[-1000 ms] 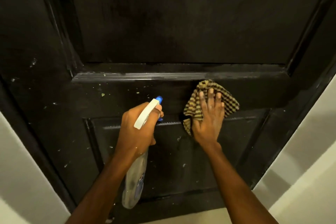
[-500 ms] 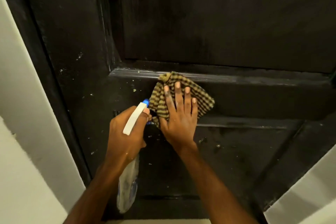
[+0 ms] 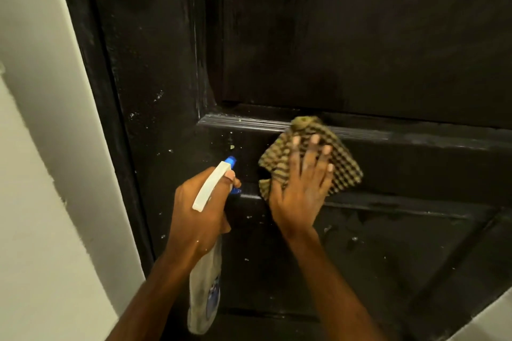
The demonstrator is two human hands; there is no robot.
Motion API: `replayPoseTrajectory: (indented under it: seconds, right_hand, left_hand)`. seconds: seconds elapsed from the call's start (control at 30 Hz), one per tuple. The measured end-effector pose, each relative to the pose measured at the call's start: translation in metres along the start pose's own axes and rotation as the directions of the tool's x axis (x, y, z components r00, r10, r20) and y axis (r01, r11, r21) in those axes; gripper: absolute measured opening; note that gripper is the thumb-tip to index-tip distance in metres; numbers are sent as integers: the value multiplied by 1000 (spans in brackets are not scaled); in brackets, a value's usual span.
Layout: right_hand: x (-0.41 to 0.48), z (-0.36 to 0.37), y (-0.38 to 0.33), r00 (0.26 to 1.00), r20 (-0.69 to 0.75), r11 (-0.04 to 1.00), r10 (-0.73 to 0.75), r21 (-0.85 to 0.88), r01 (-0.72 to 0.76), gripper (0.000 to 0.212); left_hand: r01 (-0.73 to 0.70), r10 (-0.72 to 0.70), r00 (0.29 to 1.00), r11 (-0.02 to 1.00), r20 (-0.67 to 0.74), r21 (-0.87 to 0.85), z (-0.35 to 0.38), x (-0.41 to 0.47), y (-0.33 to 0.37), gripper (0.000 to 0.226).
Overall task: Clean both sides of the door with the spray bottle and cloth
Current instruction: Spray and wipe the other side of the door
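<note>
A black panelled door (image 3: 346, 36) fills the view, speckled with pale spots on its left stile. My right hand (image 3: 302, 188) lies flat, fingers spread, pressing a yellow-and-black checked cloth (image 3: 343, 171) against the door's middle rail, just under the moulding. My left hand (image 3: 198, 210) grips a spray bottle (image 3: 205, 293) by its neck; the white trigger head with blue nozzle (image 3: 230, 160) points at the door, left of the cloth. The bottle's clear body hangs below my wrist.
A white wall (image 3: 41, 174) and the dark door frame (image 3: 105, 119) run down the left side. A pale wall or floor strip (image 3: 493, 321) shows at the bottom right. A lower recessed panel (image 3: 388, 252) sits under the rail.
The view has swung so the door's left stile and frame sit more central. My right hand with the cloth slid left along the rail towards the spray bottle, fingers still spread.
</note>
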State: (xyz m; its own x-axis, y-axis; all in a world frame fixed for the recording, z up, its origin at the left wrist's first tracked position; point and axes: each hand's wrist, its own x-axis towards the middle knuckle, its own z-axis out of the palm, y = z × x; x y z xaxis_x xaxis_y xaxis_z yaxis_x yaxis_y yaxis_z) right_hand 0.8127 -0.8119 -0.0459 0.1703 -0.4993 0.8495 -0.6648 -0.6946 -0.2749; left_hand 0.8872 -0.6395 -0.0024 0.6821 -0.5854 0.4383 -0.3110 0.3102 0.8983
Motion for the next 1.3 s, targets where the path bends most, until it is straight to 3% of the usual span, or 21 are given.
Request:
replayPoseTrajectory:
  seconds: [0.03, 0.1, 0.2, 0.3, 0.4, 0.47, 0.53, 0.6, 0.7, 0.8, 0.93, 1.03, 1.2, 1.3]
  right_hand:
    - [-12, 8, 3, 981, 25, 981, -193, -2, 193, 88]
    - [-28, 15, 20, 914, 76, 910, -400, -90, 405, 86]
    - [-23, 8, 44, 959, 38, 954, -282, -96, 285, 88]
    - [-14, -2, 34, 998, -22, 999, -52, 8, 52, 93]
    - [-1, 0, -16, 993, -45, 993, 108, 55, -105, 92]
    - [6, 6, -51, 999, -22, 999, 33, -11, -33, 91]
    - [5, 16, -81, 979, 42, 978, -197, -63, 200, 91]
    - [-2, 25, -99, 900, 123, 905, -418, -36, 425, 87]
    - [-14, 29, -88, 810, 172, 821, -560, -13, 571, 75]
    - [-20, 24, -41, 825, 164, 831, -541, -48, 554, 73]
    - [-9, 6, -11, 976, -3, 972, -219, -84, 218, 79]
    - [5, 3, -52, 997, -26, 997, -77, -19, 76, 83]
    - [9, 12, -97, 943, 86, 947, -322, 32, 320, 81]
    - [15, 4, -84, 900, 42, 900, -434, 59, 432, 72]
  left_hand:
    - [-3, 3, 1000, 1000, 0, 23, -2, 0, -3, 23]
    - [-14, 13, 1000, 995, 3, 99, -4, 1, -9, 24]
    - [-19, 23, 1000, 988, -20, 151, -10, 3, -14, 15]
    - [-22, 28, 999, 985, -34, 171, -22, 2, -16, 39]
    - [-25, 36, 997, 985, -62, 171, -38, -1, -20, 46]
    - [-14, 35, 990, 989, -140, 149, -50, -5, -17, 52]
    - [-9, 35, 977, 992, -209, 125, -61, -7, -13, 43]
    - [-11, 46, 964, 991, -260, 135, -71, -6, -9, 33]
    - [4, 42, 955, 988, -295, 153, -79, -3, -7, 49]
    - [3, 40, 957, 989, -287, 148, -80, -2, -3, 45]
    - [41, -15, 963, 995, -269, 92, -78, 3, 4, 38]
    - [54, -22, 962, 993, -274, 109, -79, 6, 7, 18]
    - [34, 9, 962, 988, -273, 151, -89, 7, 15, 32]
    - [31, 16, 962, 986, -274, 166, -91, 9, 18, 47]
